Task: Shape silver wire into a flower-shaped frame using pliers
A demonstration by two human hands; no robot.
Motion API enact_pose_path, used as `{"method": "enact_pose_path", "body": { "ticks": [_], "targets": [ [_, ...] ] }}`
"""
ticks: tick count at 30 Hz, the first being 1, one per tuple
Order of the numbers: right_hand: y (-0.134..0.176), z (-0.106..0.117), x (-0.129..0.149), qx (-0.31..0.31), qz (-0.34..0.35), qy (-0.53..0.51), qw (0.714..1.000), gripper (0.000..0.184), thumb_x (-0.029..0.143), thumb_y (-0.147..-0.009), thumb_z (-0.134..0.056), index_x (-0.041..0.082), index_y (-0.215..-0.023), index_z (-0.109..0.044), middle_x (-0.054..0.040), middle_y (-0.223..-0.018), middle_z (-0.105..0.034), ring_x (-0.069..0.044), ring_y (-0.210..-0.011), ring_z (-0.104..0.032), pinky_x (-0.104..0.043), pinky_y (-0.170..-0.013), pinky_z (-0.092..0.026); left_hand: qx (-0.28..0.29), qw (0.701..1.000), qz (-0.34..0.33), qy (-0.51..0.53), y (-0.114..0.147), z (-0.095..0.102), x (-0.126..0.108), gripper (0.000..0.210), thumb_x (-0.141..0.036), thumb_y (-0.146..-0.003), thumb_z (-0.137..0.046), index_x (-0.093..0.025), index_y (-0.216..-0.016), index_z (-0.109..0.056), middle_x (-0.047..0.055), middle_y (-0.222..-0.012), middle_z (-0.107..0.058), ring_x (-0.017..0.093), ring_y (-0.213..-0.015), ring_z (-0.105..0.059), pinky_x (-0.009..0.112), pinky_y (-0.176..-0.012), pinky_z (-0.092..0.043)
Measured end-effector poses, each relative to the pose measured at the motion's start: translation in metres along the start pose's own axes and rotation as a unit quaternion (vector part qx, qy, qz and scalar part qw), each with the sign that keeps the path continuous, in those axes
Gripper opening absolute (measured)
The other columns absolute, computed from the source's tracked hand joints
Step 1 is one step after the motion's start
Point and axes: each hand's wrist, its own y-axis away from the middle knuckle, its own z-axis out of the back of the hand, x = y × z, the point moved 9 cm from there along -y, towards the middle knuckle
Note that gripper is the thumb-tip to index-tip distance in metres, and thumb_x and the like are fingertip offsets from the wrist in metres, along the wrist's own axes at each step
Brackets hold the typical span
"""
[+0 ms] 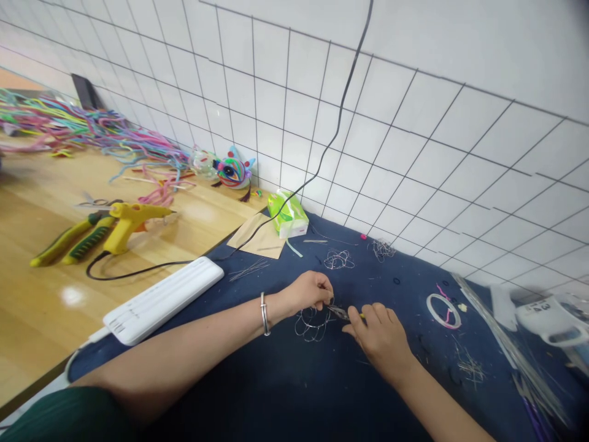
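Two hands meet over the dark blue tabletop point(257, 380), with a small piece of looped wire point(315, 326) between them. The left hand point(311, 290) is the nearer one: its thumb and fingers are pinched together at the top of the loops, on the side toward the tabletop's far edge. From that pinch the loops spread toward the near edge, just below the fingertips; whether they rest on the surface or hang just above it, I cannot tell.

The right hand point(380, 331) is a little apart, on the side toward the right edge, its fingers wrapped around the handles of the pliers point(339, 313). The pliers' long axis runs from that palm across to the left fingertips, roughly in line with the far edge by the wall point(391, 135). So the nose enters from the right, its tip beside the pinch at the upper rim of the loops. Whether the jaws are closed on a strand is too small to make out.

Beyond the left hand, toward the far edge, lies a loose wire tangle point(339, 259), well clear of the pliers.
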Motion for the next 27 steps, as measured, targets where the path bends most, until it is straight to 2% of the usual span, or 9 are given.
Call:
{"method": "enact_pose_path", "body": {
  "ticks": [12, 27],
  "targets": [
    [0.003, -0.006, -0.011, -0.001, -0.096, -0.059, 0.994, 0.031, 0.041, -0.086, -0.046, 0.018, -0.103, -0.057, -0.0068, -0.074, -0.051, -0.02, -0.072, -0.043, -0.032, -0.061, -0.034, -0.038, 0.998, -0.054, 0.004, 0.011, 0.005, -0.028, 0.008, -0.022, -0.071, -0.054, -0.014, -0.073, -0.058, -0.001, -0.064, -0.06, 0.007, -0.047, -0.052, 0.017, -0.046, -0.038],
    [0.008, -0.006, -0.015, -0.02, -0.145, -0.106, 0.983, 0.03, 0.04, -0.085, -0.048, 0.017, -0.1, -0.059, -0.0064, -0.072, -0.053, -0.019, -0.072, -0.048, -0.029, -0.061, -0.04, -0.061, 0.993, -0.103, 0.022, 0.019, 0.004, -0.044, 0.01, -0.024, -0.076, -0.054, -0.014, -0.074, -0.055, -0.003, -0.059, -0.052, 0.007, -0.048, -0.05, 0.018, -0.05, -0.038]
  ]
}}
